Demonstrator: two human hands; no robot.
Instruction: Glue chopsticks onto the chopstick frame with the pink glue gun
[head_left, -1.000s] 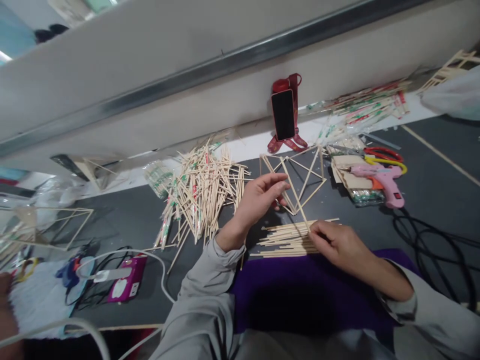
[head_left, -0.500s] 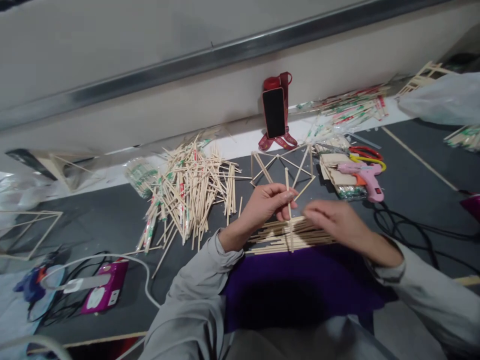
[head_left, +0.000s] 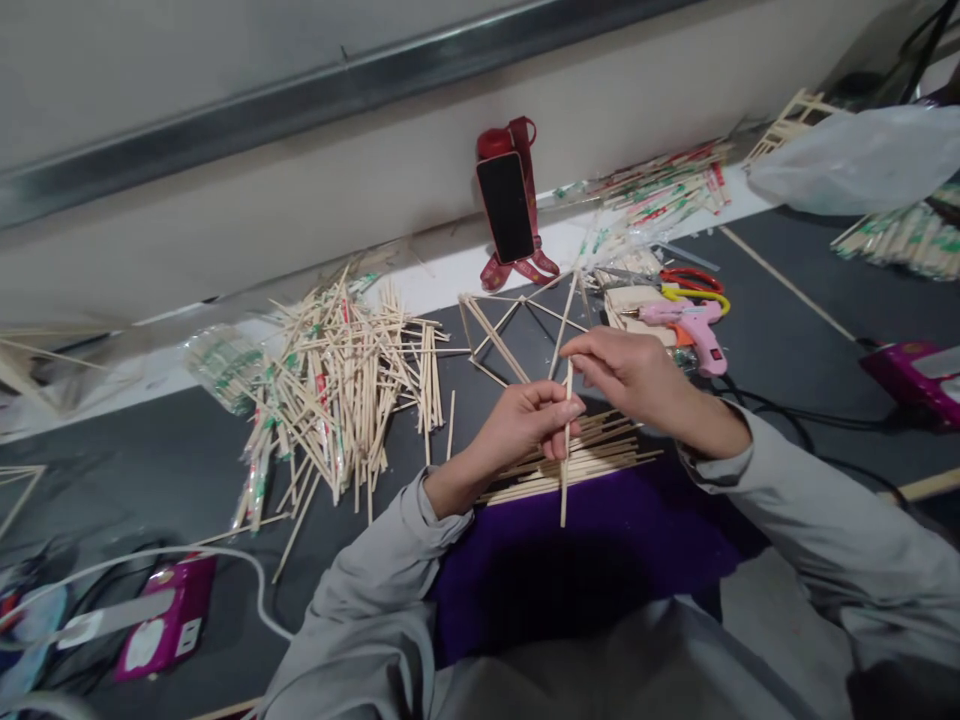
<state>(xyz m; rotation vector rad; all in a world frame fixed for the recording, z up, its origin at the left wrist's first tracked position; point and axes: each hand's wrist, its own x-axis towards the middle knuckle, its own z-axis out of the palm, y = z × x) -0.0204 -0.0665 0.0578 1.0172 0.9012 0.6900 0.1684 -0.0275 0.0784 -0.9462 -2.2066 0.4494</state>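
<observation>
My left hand (head_left: 531, 418) pinches a thin wooden chopstick (head_left: 565, 490) around its middle, thumb on top, and the stick points roughly toward me. At the far end of that chopstick, my right hand (head_left: 628, 372) has its fingertips closed on the tip. Beneath both hands lies a row of loose chopsticks (head_left: 517, 488) on a purple cloth (head_left: 517, 560) over my lap edge. Just beyond them stands a frame of joined chopsticks (head_left: 487, 325), partly hidden by my hands.
A big pile of chopsticks (head_left: 352, 390) lies left of centre. A pink glue gun (head_left: 699, 330) and red-and-yellow-handled scissors (head_left: 694, 280) are at right. Behind, a phone (head_left: 506, 208) leans on a red bottle (head_left: 493, 143). Magenta power strips (head_left: 169, 620) and cables lie on both sides.
My right hand has come in to the far end of the chopstick, having been apart from it. The left keeps its hold. The whole view has turned to the right.
</observation>
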